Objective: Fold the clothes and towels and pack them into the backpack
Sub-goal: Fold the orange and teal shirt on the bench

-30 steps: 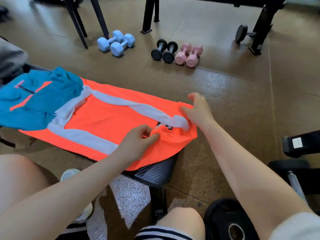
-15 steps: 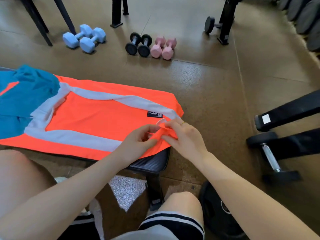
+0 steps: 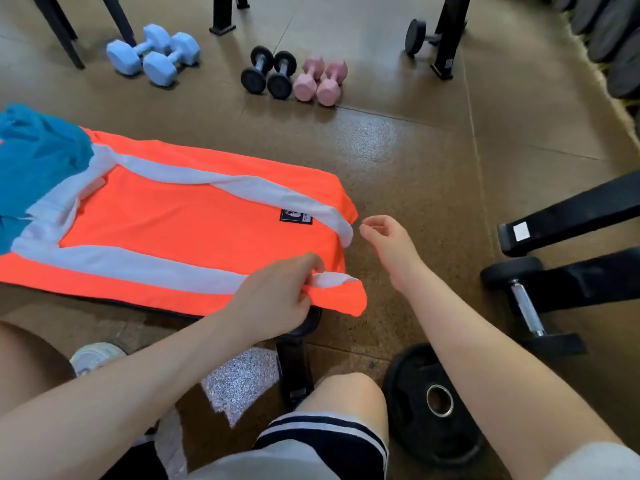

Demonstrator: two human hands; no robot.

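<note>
A: OK, where's the bright orange garment w/ white bands?

B: Spread flat along the black padded bench, long side running L–R. Its far edge lies straight; near edge overhangs the bench a bit. The right end reaches the bench's end, corner nearest the person lifted.

A: Hands?

B: Left hand is curled round that near-right corner, pinching the orange fabric and the end of a white band, holding it just off the bench. Right hand is off the cloth, just beside the garment's right edge, fingers loosely curled, holding nothing, over bare floor.

A: What's at the other end?

B: Teal-blue garment bunched on the orange one's left end, covering that edge; runs out of frame left.

A: Room to move?

B: Open brown speckled floor beyond the far edge and to the right of the bench. Further back, well apart: pair of light-blue hex dumbbells, pair of small black dumbbells, pair of pink hex dumbbells. Right side is tighter: black-ended dumbbell w/ chrome handle and black frame bars. Black weight plate lies flat by the person's right knee, near the bench leg. No backpack in view that I can tell.
</note>
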